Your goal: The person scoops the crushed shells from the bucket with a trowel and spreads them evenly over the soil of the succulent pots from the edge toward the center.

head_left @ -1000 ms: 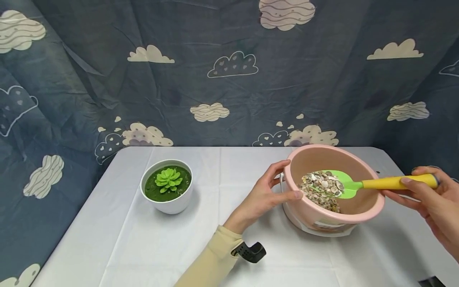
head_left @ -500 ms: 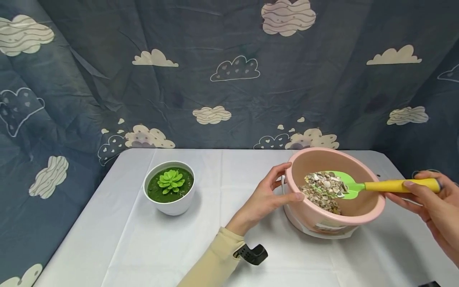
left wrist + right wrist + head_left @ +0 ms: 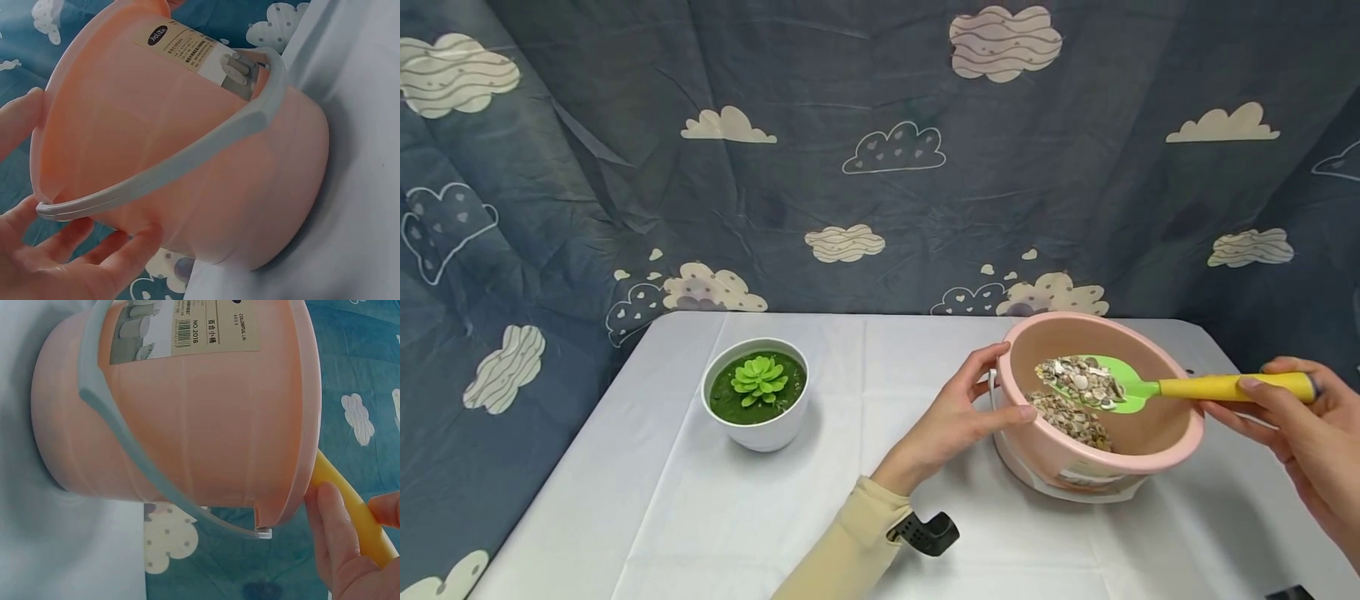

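Note:
A pink bucket (image 3: 1093,467) with a pale handle (image 3: 181,159) stands at the right of the table. My left hand (image 3: 947,412) grips its left rim, thumb at the front and fingers round the side. In my right hand (image 3: 1300,412) I hold the yellow handle of a trowel (image 3: 1217,387). Its light green blade lies level over the bucket's mouth, heaped with small, pale pebble-like bits (image 3: 1082,381). More of these bits (image 3: 1075,421) lie inside the bucket, at its left. In the right wrist view the bucket hides the trowel's blade.
A white pot (image 3: 767,433) with a green succulent (image 3: 760,380) stands on the left of the white-covered table (image 3: 737,508). A dark cloud-print curtain (image 3: 880,83) hangs behind. The corner of a black object (image 3: 1290,593) shows at the bottom right.
The loaded trowel has risen slightly above the bits in the bucket. My left hand keeps its place on the rim. The head view has shifted a little.

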Tool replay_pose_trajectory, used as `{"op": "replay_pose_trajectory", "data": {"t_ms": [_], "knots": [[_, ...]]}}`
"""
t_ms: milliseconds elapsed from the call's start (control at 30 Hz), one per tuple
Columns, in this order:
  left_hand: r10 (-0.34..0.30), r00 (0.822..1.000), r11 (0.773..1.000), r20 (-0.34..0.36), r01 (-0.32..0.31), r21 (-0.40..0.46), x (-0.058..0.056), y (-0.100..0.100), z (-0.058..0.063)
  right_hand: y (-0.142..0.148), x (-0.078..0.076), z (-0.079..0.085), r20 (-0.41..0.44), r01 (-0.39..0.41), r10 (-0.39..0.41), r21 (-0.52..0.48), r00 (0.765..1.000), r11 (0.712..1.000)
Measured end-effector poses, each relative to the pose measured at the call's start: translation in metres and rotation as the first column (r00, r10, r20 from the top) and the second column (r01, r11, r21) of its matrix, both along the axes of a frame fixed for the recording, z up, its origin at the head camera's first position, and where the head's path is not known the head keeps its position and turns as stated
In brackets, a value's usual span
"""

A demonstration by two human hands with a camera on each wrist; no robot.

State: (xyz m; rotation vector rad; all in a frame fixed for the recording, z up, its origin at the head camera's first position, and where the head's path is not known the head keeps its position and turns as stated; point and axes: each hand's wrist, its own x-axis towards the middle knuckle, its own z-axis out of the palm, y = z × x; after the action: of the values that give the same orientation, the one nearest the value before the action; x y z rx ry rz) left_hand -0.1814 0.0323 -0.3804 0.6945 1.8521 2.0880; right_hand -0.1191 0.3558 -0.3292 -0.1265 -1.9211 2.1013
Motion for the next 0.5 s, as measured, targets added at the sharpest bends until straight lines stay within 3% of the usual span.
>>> {"op": "replay_pose_trajectory", "data": {"t_ms": [200, 500], "knots": [[-0.005, 0.999, 0.999, -0.036, 0.003, -0.045, 0.002, -0.005, 0.003, -0.002, 0.0, 0.0, -0.004, 0.015, -0.015, -0.016, 1.0, 1.0], [0.03, 1.0, 0.999, 0.001, -0.03, -0.033, 0.001, -0.018, 0.009, -0.006, -0.001, 0.001, -0.053, 0.034, -0.037, -0.061, 0.998, 0.998]]}}
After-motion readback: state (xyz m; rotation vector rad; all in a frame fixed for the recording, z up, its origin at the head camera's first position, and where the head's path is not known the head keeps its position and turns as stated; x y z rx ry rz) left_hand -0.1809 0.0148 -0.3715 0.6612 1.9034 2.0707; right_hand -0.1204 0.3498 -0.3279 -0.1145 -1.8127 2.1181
